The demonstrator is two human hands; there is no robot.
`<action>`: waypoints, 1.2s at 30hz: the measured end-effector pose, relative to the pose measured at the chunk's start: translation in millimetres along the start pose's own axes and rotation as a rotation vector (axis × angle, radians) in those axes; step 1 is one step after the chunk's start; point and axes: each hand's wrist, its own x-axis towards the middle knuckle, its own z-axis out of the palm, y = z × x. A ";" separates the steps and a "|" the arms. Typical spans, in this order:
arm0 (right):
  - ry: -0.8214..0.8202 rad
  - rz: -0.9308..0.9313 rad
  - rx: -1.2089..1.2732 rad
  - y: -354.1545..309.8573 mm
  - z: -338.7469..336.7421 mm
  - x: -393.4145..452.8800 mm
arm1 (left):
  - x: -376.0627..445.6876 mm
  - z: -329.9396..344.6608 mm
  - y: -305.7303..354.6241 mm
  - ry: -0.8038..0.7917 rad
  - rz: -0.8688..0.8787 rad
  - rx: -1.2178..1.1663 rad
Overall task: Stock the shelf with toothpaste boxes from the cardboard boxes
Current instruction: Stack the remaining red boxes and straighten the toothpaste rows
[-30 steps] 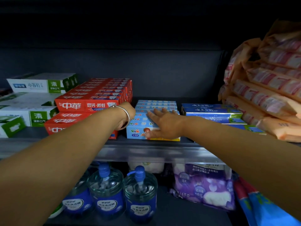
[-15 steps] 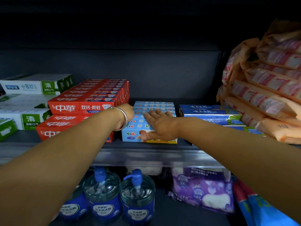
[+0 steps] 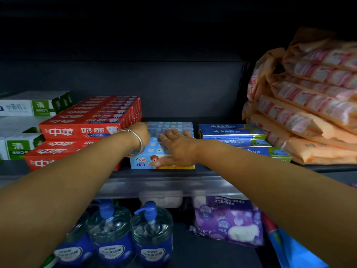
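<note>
A row of light-blue children's toothpaste boxes (image 3: 143, 161) stands in the middle of the dark shelf (image 3: 173, 182). My right hand (image 3: 177, 149) lies flat on top of the front boxes, fingers spread and thumb down the front face. My left hand (image 3: 142, 132), a silver bangle on its wrist, reaches to the left side of the same row, where its fingers are hidden between these boxes and the red toothpaste boxes (image 3: 77, 132). No cardboard box is in view.
Dark-blue toothpaste boxes (image 3: 231, 131) sit right of the row, white-and-green ones (image 3: 19, 107) at far left. Orange packs (image 3: 309, 113) are piled at the right. The shelf below holds pump bottles (image 3: 110, 229) and a purple pack (image 3: 228, 219).
The view has shifted slightly, so everything sits a little further left. Both hands stay in the same place on the light-blue boxes.
</note>
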 end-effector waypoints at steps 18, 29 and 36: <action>-0.018 0.216 -0.106 123.4 -24.2 -92.9 | -4.7 37.3 103.6 -0.036 0.390 0.221; 0.009 0.248 -0.006 149.6 -13.4 -78.7 | -4.6 28.4 118.2 -0.198 0.390 0.386; 0.041 0.255 -0.029 148.9 -15.1 -78.3 | -4.9 27.5 116.3 -0.093 0.444 0.537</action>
